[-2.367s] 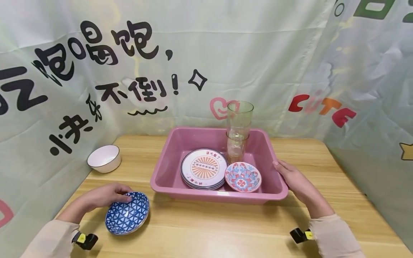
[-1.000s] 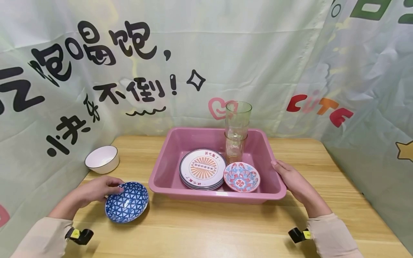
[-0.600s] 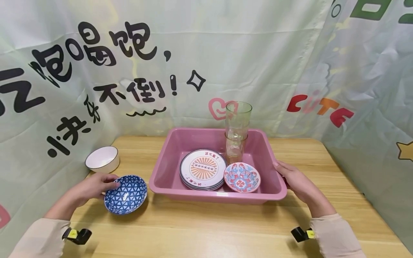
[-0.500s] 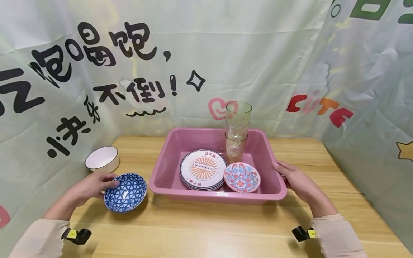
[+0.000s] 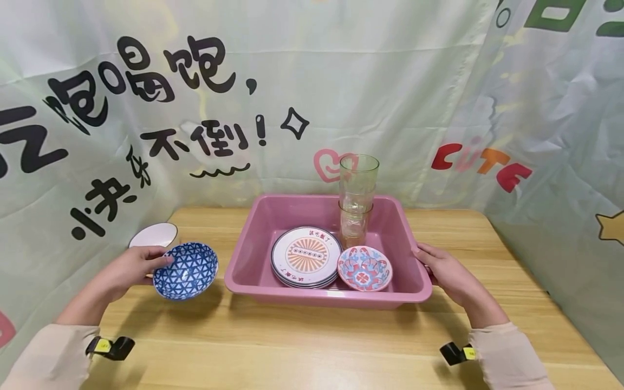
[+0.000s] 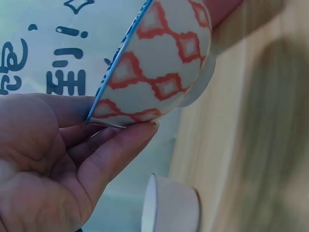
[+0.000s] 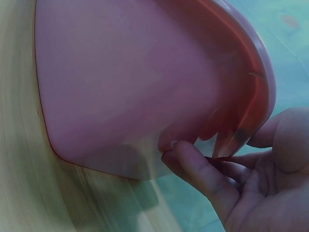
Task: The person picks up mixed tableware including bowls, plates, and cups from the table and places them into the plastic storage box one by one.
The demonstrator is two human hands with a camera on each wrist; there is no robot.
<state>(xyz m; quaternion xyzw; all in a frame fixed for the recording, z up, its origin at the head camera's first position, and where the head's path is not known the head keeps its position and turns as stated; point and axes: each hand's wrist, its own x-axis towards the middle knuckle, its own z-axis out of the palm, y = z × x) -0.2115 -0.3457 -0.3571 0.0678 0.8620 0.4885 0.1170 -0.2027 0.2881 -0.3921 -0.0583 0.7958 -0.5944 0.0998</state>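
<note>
My left hand (image 5: 124, 269) pinches the rim of a bowl (image 5: 187, 273), blue-and-white with triangles inside, held left of the pink basin. The left wrist view shows this bowl's (image 6: 161, 63) pale outside with red diamonds; it is tilted and raised over the table. My right hand (image 5: 447, 276) grips the right rim of the pink basin (image 5: 322, 299), fingers tucked under the edge in the right wrist view. Inside the basin are a stack of white plates (image 5: 307, 255), a small red-and-blue patterned bowl (image 5: 365, 269) and stacked clear glasses (image 5: 358, 189).
A white bowl (image 5: 153, 234) with a dark rim stands at the table's back left, partly hidden behind my left hand. The wooden table (image 5: 292, 346) runs back to a printed cloth (image 5: 273, 65), which also closes off both sides.
My left hand has raised the blue-and-white bowl off the table and moved it away from me, so it and the hand now overlap the white bowl. My right hand stays at the basin rim.
</note>
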